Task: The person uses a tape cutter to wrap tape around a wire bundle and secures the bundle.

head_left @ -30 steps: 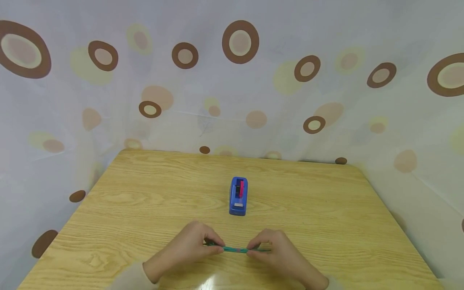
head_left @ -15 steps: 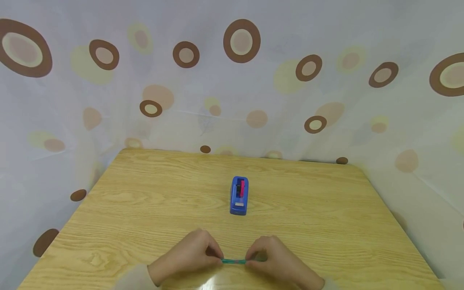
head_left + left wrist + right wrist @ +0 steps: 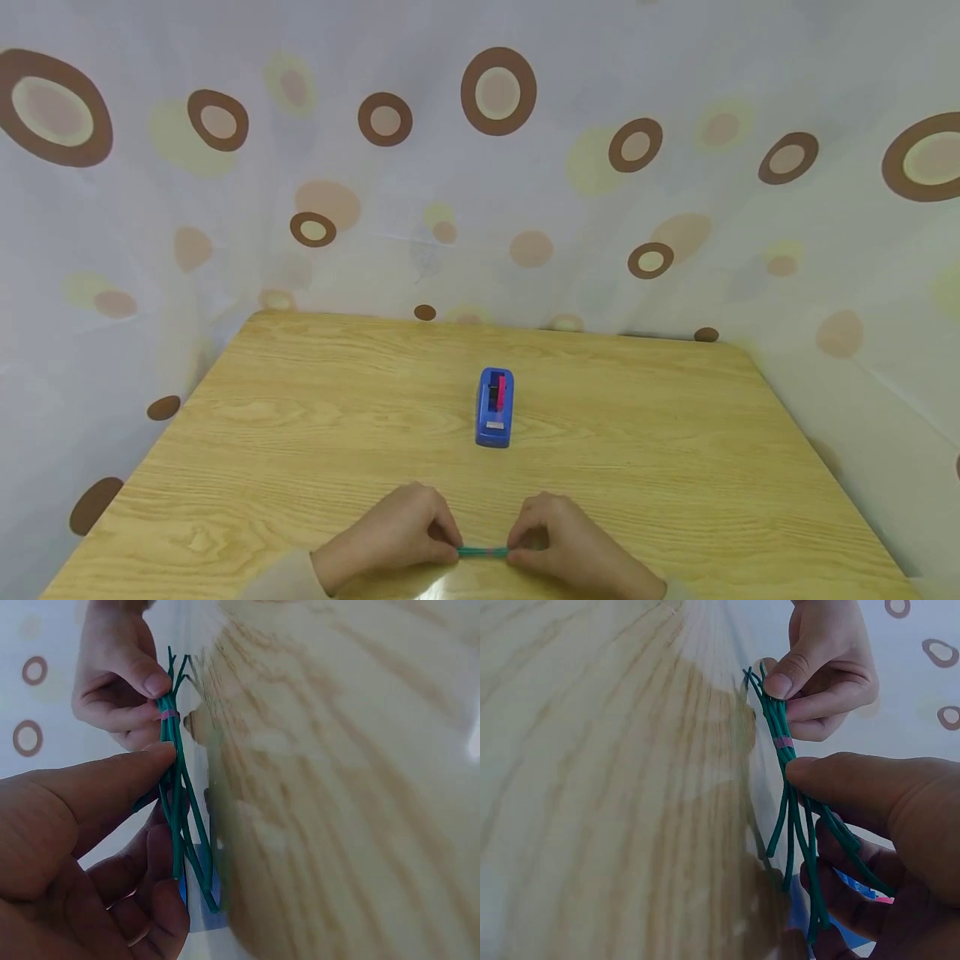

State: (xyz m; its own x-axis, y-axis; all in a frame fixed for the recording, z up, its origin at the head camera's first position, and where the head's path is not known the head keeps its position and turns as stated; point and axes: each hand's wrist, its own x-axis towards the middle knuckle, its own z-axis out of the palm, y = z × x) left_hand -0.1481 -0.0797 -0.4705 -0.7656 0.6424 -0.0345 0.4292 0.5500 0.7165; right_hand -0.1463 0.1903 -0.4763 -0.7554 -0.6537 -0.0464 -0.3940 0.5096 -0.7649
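A bundle of thin green wires (image 3: 482, 552) is stretched level between my two hands, low over the table's near side. A pink band (image 3: 783, 742) wraps its middle. My left hand (image 3: 397, 529) pinches one end between thumb and fingers. Opposite it, my right hand (image 3: 570, 546) pinches the other end the same way. In the left wrist view, loose wire ends (image 3: 199, 862) fan out past my left fingertips. Splayed wires (image 3: 799, 840) also spread beyond my right thumb in the right wrist view.
A blue tape dispenser (image 3: 494, 437) with a pink roll core stands on the wooden table (image 3: 315, 400), beyond my hands. Behind the table hangs a pale curtain (image 3: 450, 183) patterned with brown rings.
Both hands have moved down toward the near edge of the table, carrying the bundle with them. Their pinch on it looks unchanged, and the tape dispenser has stayed put.
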